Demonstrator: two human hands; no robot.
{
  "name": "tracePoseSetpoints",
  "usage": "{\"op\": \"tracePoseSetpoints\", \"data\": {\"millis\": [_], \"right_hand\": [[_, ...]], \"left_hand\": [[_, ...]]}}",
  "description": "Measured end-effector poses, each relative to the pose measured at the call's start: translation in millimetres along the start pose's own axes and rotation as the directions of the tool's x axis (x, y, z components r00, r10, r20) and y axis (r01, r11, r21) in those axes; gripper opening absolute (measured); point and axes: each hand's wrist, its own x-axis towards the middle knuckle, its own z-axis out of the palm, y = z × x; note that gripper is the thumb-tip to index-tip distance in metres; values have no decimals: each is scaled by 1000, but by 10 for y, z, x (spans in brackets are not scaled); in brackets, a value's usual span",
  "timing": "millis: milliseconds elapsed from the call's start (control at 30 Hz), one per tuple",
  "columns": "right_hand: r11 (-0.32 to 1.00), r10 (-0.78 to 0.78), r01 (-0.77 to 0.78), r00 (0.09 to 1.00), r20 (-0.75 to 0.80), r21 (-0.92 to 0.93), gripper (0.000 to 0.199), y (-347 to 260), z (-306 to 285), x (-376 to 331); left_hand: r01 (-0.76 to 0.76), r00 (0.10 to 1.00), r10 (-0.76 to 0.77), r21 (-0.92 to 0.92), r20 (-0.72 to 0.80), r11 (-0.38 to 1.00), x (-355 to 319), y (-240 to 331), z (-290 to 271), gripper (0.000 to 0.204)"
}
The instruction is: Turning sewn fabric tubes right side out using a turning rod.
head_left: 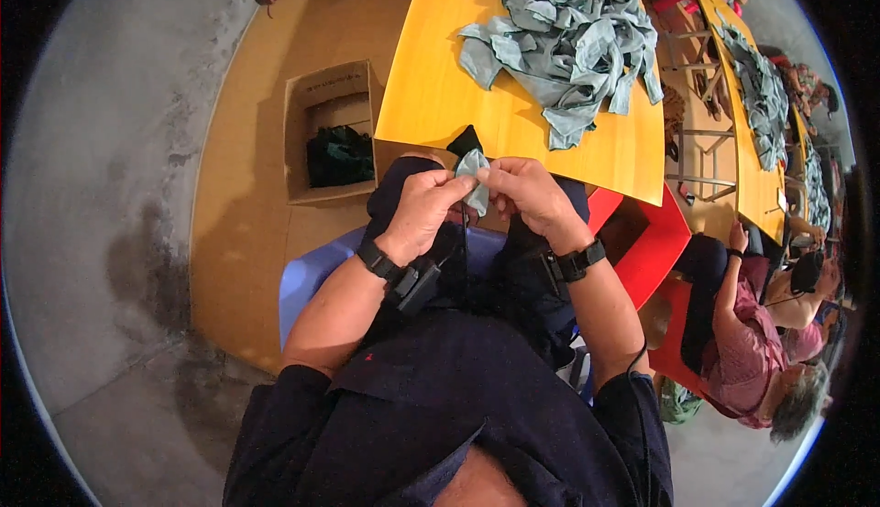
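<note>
Leftmost, bare grey concrete floor (101, 186), stained dark in patches. Next over, open cardboard box (328, 131) on the floor beside the table, dark green cloth bundle (339, 156) inside. Light blue plastic stool (307, 273) showing under the lap. Left hand (423, 209), black wristband (376, 259) on the wrist, fingers clenched on the lower edge of a small grey-green fabric piece (473, 177). Fabric piece held over the lap, just below the near edge of the yellow table (431, 94), touching both hands. Right hand (529, 193), black wrist strap (579, 261), thumb and fingers pinching the same piece from the other side. Further up and right, heap of grey-green fabric pieces (568, 39) piled on the tabletop, well apart from the hands. Red stool (655, 250) beside the right knee. Far right, another person in a pink top (747, 360) seated at a second yellow table (756, 186) with more grey-green cloth on it.
</note>
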Motion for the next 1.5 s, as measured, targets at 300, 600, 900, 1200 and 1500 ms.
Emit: {"op": "tracePoseSetpoints", "data": {"millis": [300,600,900,1200,1500], "right_hand": [[977,-33,34,999,-11,211,15,52,108,-30],[992,-17,19,1000,-17,125,12,163,33,5],[996,-7,11,999,-40,93,14,264,77,3],[990,-97,87,992,-86,-113,15,239,178,-41],[999,-21,20,1000,-20,-29,24,210,58,-82]], "left_hand": [[25,999,-25,8,23,1000,-34,-177,16,22],[69,998,-69,30,1,997,-113,-303,24,20],[91,996,-91,-7,1,996,-77,-116,-10,22],[40,996,-46,84,73,996,138,-26,-23,27],[76,997,-76,8,6,997,-30,-145,-16,28]]}}
